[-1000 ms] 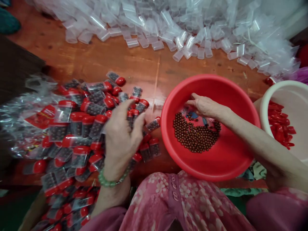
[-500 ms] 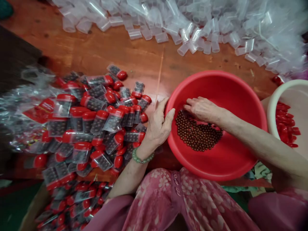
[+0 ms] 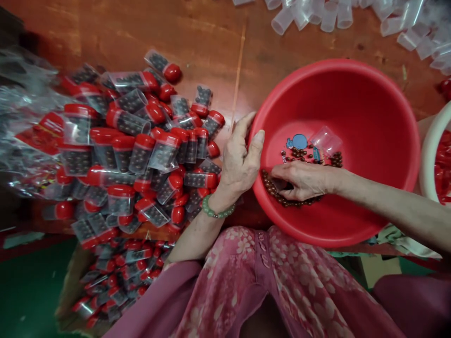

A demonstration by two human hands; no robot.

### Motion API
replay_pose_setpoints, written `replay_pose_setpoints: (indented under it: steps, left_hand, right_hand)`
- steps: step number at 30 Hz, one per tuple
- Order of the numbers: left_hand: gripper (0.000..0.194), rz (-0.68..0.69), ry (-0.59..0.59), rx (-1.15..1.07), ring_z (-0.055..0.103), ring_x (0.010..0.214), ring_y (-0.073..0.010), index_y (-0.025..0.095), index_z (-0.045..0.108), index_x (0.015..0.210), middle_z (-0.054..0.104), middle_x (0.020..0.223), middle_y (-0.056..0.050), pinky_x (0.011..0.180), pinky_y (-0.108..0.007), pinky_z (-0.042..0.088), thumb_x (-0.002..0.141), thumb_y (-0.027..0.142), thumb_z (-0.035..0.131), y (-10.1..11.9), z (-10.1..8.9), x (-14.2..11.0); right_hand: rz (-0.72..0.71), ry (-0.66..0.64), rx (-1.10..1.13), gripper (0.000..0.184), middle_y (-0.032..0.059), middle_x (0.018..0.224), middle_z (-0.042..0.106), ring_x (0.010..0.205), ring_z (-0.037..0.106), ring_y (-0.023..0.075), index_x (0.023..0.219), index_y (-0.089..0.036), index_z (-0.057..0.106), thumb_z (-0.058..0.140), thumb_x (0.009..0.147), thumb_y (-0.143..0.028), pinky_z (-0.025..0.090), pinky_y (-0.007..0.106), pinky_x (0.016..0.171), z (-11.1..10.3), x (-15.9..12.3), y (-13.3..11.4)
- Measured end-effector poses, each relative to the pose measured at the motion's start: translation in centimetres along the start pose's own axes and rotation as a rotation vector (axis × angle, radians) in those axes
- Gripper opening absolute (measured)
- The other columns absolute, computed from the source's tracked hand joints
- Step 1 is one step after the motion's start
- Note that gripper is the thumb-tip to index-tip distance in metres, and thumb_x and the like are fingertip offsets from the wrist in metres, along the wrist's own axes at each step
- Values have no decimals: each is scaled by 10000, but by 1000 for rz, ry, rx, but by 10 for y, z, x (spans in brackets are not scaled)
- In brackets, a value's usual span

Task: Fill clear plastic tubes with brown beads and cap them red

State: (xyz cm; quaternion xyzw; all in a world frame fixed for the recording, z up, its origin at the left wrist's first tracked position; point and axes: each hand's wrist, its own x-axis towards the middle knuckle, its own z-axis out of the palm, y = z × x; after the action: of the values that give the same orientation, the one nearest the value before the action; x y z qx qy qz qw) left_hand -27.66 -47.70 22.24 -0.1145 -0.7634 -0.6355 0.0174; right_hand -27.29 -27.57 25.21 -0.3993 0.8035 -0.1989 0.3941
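Observation:
My left hand (image 3: pixel 241 157), with a green bead bracelet (image 3: pixel 216 211) at the wrist, grips the left rim of the red plastic basin (image 3: pixel 384 117). Its thumb rests over the rim. Inside the basin, my right hand (image 3: pixel 303 180) is closed around a clear plastic tube (image 3: pixel 280 184), mostly hidden by the fingers, low among brown beads (image 3: pixel 271 188). More beads are scattered beyond the knuckles. A second clear tube (image 3: pixel 327 141) lies on the basin floor, beside a blue printed picture (image 3: pixel 299 141).
Many red-capped tubes of dark beads (image 3: pixel 141 155) are heaped on the wooden table (image 3: pixel 204 37) at left. More fill a cardboard box (image 3: pixel 68 291) below. Uncapped clear tubes (image 3: pixel 329 16) lie at the back. A white tub (image 3: pixel 428 164) with red pieces stands right.
My right hand has moved nearer within the basin, pushing into the beads; the bead pile is spread and the floor picture and loose tube now show. My left hand stays on the rim. The view has tilted down.

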Motion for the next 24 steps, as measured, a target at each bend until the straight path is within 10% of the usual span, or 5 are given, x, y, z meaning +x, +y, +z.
replay_pose_setpoints:
  steps: [10,17,24]
  left_hand:
    - [440,129,103,337,586,1396,-276,222,563,1379,640,1441,-117,1215,-516,457,1078,503,408,35,-15,-5]
    - [645,244,-369,204,485,1505,-304,186,454,1540,514,1597,-169,1235,-495,461,968,384,678,57,-19,-4]
    - [435,61,-441,10,647,1348,-262,170,645,1383,670,1446,-122,1198,-459,500,990,358,645,62,-4,9]
  right_hand:
    - [-69,350,391,270,65,998,728,842,650,151,1127,-165,679,611,893,-283,533,284,801,-17,-28,-5]
    - [-119,541,419,308,56,1000,746,838,666,136,1170,-152,710,647,890,-265,542,268,804,-39,-41,-9]
    - [-242,602,525,233,65,1015,790,975,728,164,1018,-144,780,655,945,-327,552,264,857,-44,-43,-13]
